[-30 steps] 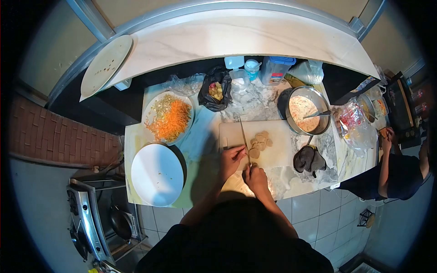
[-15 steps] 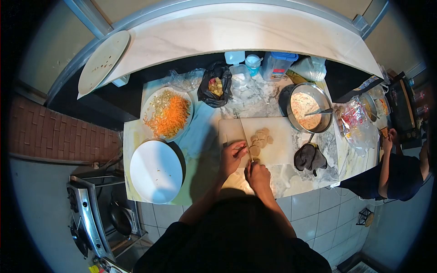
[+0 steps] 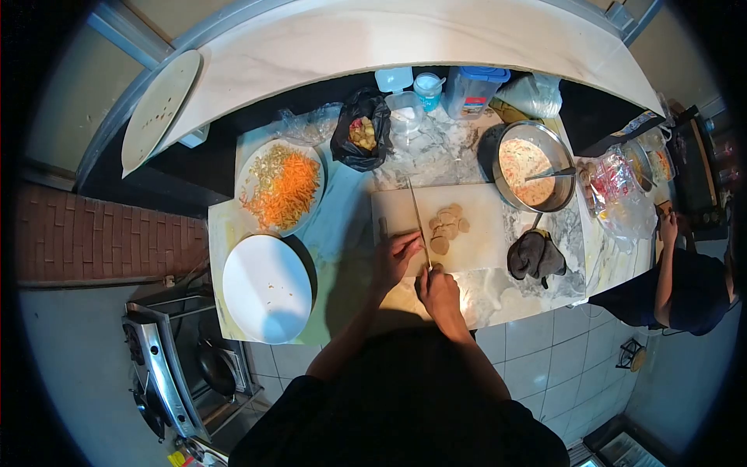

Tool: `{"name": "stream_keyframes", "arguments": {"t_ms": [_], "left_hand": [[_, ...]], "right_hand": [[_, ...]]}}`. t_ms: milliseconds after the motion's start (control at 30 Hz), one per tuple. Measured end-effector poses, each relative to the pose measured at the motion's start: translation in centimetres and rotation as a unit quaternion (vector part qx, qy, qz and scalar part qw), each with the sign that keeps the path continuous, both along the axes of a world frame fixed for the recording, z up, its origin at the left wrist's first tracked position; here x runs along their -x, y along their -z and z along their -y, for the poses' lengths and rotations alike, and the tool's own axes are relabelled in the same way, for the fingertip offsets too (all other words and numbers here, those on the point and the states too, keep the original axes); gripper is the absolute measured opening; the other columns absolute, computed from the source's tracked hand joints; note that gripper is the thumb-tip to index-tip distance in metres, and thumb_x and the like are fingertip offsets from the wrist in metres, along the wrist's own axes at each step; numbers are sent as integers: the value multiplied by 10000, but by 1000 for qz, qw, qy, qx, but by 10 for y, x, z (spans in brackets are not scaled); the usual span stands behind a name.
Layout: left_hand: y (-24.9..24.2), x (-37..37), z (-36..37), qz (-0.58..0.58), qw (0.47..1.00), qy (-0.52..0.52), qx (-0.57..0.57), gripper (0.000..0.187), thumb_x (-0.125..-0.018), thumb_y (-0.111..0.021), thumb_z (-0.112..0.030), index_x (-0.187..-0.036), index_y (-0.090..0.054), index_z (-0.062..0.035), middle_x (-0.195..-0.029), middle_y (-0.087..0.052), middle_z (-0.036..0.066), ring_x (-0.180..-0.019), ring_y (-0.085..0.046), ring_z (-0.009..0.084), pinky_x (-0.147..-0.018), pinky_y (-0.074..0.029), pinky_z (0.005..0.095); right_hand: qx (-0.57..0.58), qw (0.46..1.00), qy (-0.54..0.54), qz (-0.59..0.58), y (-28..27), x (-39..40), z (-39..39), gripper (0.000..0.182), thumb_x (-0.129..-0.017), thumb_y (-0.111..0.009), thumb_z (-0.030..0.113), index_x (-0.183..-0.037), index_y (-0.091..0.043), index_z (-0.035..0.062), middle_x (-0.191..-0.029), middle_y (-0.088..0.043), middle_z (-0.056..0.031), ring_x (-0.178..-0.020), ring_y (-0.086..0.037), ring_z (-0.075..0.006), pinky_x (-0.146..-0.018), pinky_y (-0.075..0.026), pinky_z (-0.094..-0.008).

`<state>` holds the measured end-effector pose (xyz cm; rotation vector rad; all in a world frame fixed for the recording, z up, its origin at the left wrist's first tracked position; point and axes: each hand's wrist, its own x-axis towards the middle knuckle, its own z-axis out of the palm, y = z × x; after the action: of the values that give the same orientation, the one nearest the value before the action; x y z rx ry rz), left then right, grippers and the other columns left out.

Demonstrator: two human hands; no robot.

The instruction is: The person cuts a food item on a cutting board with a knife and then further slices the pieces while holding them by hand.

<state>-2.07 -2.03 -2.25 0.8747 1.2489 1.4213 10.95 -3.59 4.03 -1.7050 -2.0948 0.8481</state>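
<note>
A pale cutting board [image 3: 486,245] lies before me on the marbled counter. My right hand [image 3: 441,291] is closed round the dark handle of a kitchen knife [image 3: 417,214], its long blade pointing away from me over the board. Close to the blade's left side, my left hand [image 3: 399,255] has its fingers curled together; what they hold, if anything, is hidden. Right of the blade sits a small heap of round brownish slices [image 3: 445,226].
Grated carrot [image 3: 288,191] fills a plate at left, above a white plate [image 3: 266,292]. A steel bowl of mixture [image 3: 525,171] and a dark cloth [image 3: 537,255] stand right. A black bag [image 3: 360,136] sits behind the board. Another person [image 3: 677,288] works at far right.
The view has shifted slightly, so the counter sits a little higher. Both hands stay at the board, with the knife still in my right hand. The slices look much the same.
</note>
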Motion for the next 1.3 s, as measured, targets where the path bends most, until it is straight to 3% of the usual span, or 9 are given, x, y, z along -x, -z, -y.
{"name": "stream_keyframes", "arguments": {"t_ms": [67, 133, 267, 533, 633, 867, 1067, 1233, 1300], "left_hand": [[5, 0, 2, 8, 1000, -10, -12, 263, -889, -568, -93, -1112, -574, 46, -991, -647, 144, -859, -647, 176, -768, -520, 260], [-1, 4, 3, -84, 996, 8, -4, 243, -884, -574, -90, -1087, -596, 42, -1013, -640, 151, -853, -651, 181, -760, -522, 256], [-10, 4, 2, -71, 997, 2, 1, 234, -876, -583, -84, -1075, -608, 36, -1014, -639, 157, -840, -656, 182, -743, -521, 248], [-15, 6, 1, -187, 982, -19, 3, 246, -845, -644, -131, -1027, -639, 35, -900, -676, 135, -791, -639, 131, -720, -504, 242], [-25, 4, 3, -169, 984, -12, 53, 254, -842, -650, -136, -1031, -640, 34, -886, -682, 129, -790, -627, 109, -720, -505, 240], [-31, 4, 3, -130, 989, -16, 64, 255, -846, -647, -143, -1030, -640, 34, -879, -683, 126, -780, -625, 102, -718, -502, 230], [-19, 8, 3, -192, 981, -2, 37, 253, -845, -644, -134, -1042, -637, 25, -876, -680, 139, -789, -636, 121, -717, -501, 233], [-4, 6, 4, -84, 996, -13, 34, 246, -848, -640, -136, -1039, -639, 18, -880, -676, 143, -802, -639, 134, -717, -500, 238], [-8, 6, 4, -100, 994, -14, 37, 249, -847, -641, -139, -1038, -638, 21, -888, -676, 141, -804, -639, 135, -716, -500, 238]], "right_hand": [[0, 1000, 3, -7, 1, 0, 0, 241, -884, -498, 216, -841, -523, -20, -659, -565, -287, -620, -566, -462, -561, -460, -520], [-1, 1000, 2, -1, 0, 1, 0, 235, -883, -502, 213, -851, -520, -18, -649, -569, -279, -608, -568, -457, -548, -463, -513], [-12, 1000, -7, 1, 1, -1, -1, 238, -886, -498, 215, -848, -522, -18, -638, -570, -271, -596, -570, -449, -534, -464, -508], [-22, 1000, -14, 15, 5, -1, -1, 246, -890, -496, 227, -849, -529, -13, -616, -569, -254, -570, -571, -435, -514, -461, -501], [7, 999, -20, 47, -4, 0, -3, 248, -895, -478, 230, -839, -547, -2, -713, -591, -210, -639, -597, -393, -568, -482, -466], [6, 998, -14, 60, -7, 2, -2, 253, -898, -471, 233, -833, -547, 2, -715, -592, -207, -642, -600, -389, -570, -485, -462], [16, 997, -13, 68, -9, 3, -3, 264, -901, -468, 233, -806, -538, -3, -682, -588, -200, -626, -600, -385, -559, -487, -458], [3, 998, -13, 66, -7, 3, -2, 265, -900, -471, 237, -807, -539, -1, -674, -588, -198, -616, -599, -383, -557, -488, -457], [-11, 998, -14, 62, -5, 2, -2, 265, -899, -471, 240, -813, -540, 0, -675, -588, -199, -615, -599, -384, -558, -488, -459]]}}
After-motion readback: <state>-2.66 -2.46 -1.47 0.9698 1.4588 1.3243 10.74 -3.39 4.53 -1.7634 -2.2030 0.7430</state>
